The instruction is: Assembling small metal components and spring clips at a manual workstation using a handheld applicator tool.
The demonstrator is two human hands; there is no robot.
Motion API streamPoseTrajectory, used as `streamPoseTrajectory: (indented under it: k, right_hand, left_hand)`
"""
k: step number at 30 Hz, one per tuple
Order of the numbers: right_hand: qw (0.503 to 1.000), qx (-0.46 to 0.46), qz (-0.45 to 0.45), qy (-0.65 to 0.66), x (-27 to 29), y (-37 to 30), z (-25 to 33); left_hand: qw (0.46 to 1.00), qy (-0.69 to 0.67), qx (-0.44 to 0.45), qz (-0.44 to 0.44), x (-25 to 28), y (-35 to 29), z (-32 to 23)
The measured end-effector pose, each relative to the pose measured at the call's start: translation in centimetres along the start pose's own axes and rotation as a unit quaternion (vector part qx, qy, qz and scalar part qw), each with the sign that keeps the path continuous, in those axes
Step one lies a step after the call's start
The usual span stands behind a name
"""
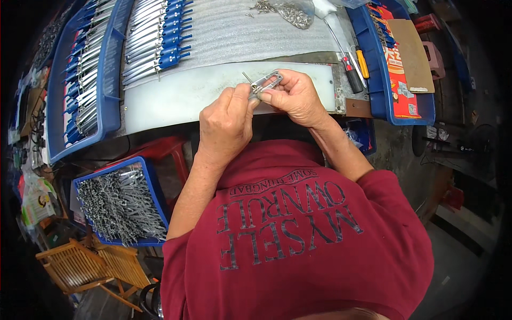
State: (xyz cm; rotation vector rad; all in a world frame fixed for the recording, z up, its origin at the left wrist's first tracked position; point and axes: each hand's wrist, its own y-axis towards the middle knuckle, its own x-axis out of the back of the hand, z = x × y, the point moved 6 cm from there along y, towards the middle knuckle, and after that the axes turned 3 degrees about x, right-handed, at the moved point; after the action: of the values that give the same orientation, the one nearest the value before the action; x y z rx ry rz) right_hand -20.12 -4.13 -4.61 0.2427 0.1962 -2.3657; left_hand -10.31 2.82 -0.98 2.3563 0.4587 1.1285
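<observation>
Over the near edge of a white work board [181,98], both my hands hold one small silver metal part [272,81] with an open, forked frame. A thin metal pin [247,77] sticks up from its left side. My left hand [226,114] is closed, its thumb and forefinger pinching the part's lower left end, which the fingers partly hide. Thumb and bent fingers of my right hand [298,96] grip the frame from the right. I cannot make out exactly what the part belongs to.
Blue-and-silver tools [160,50] lie in a row on foam sheeting, with more in a blue tray [109,120] at left. Small fasteners [296,16] sit at the back. Screwdrivers [352,74] lie beside a right-hand blue tray [381,109]. Metal parts fill a low bin [122,205].
</observation>
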Motion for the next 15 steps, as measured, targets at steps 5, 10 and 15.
streamPoseTrajectory:
  k: [5,10,15]
  right_hand:
    - [1.0,0.0,-0.001,0.015,0.0,-0.3,0.2]
    - [1.0,0.013,0.012,-0.015,-0.3,0.4,0.7]
    - [0.999,0.011,-0.002,-0.037,0.3,0.1,1.2]
  left_hand:
    - [1.0,0.009,-0.013,-0.001,0.0,0.2,-0.2]
    - [1.0,-0.013,0.002,-0.018,-0.2,0.1,0.5]
    - [1.0,-0.01,0.02,0.005,0.1,0.0,0.8]
